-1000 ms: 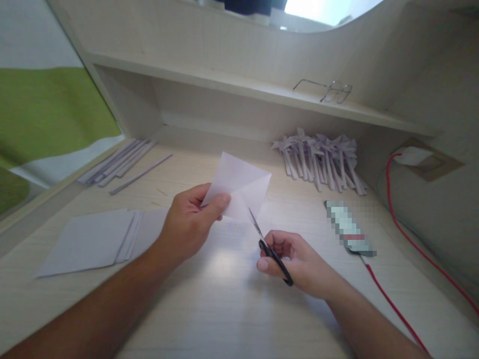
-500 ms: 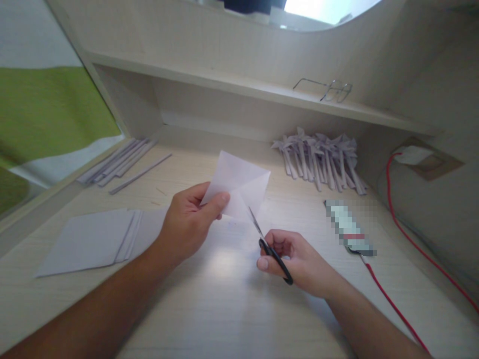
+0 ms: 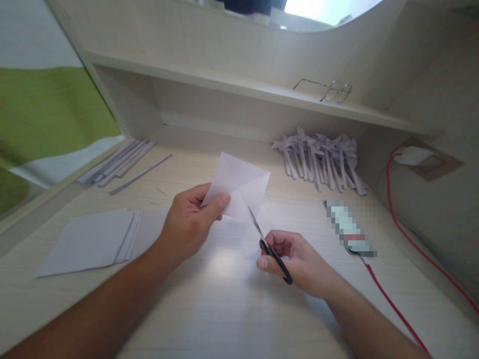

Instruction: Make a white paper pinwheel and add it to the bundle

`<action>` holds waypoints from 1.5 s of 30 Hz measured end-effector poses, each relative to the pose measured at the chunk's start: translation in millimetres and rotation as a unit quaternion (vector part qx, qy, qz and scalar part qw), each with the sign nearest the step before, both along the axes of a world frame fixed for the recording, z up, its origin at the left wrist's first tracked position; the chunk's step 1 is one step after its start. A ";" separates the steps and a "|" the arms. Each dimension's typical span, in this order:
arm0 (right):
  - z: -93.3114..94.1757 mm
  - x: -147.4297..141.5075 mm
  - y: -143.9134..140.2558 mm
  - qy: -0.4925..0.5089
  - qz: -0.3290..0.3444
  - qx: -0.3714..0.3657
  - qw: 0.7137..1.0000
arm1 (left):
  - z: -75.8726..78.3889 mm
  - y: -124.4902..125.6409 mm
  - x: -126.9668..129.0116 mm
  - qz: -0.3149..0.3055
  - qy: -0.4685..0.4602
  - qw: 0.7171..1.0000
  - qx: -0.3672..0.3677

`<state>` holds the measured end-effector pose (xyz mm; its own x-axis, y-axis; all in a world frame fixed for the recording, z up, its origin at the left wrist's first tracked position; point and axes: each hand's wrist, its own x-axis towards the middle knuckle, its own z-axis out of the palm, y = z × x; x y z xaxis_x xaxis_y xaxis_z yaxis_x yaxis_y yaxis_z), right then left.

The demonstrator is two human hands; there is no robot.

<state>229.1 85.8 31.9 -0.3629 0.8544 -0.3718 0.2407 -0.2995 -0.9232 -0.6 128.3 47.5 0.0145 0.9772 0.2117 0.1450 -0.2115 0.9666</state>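
My left hand (image 3: 192, 219) pinches the left corner of a creased white paper square (image 3: 239, 182) between thumb and fingers, holding it above the table. Black-handled scissors (image 3: 275, 259) are in my right hand (image 3: 295, 262), with fingers and thumb closed about the handles. Their blades point up and away from me and overlap the paper's lower right edge, with the tip near its middle. Whether the blades are fully closed is hard to make out. A stack of white paper sheets (image 3: 90, 239) lies left of my left hand, partly covered by my forearm.
Rolled paper sticks (image 3: 116, 162) lie at the back left. Several paper pinwheels (image 3: 318, 154) are bunched at the back right. A phone (image 3: 348, 229) with a red cable (image 3: 392, 304) lies on the right. Eyeglasses (image 3: 335, 90) rest on the shelf (image 3: 224, 82).
Almost nothing differs. The paper and scissors stay in nearly the same place, with only a very slight shift.
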 end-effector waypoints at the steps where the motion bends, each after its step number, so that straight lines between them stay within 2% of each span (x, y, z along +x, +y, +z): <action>1: -0.1 -0.1 0.0 0.003 -0.001 -0.004 1.000 | 0.0 0.1 -0.1 0.001 0.002 1.000 0.000; 18: -7.7 2.2 0.3 0.005 -0.026 0.009 1.000 | -1.4 0.9 -0.7 0.009 0.009 1.000 0.005; 33: -4.6 0.9 0.6 0.024 -0.027 0.018 0.999 | -6.4 -1.1 3.7 -0.046 -0.002 0.999 -0.019; 45: -6.9 -0.5 0.3 0.019 -0.045 0.020 0.999 | -6.0 -0.6 3.4 -0.043 -0.006 0.999 -0.013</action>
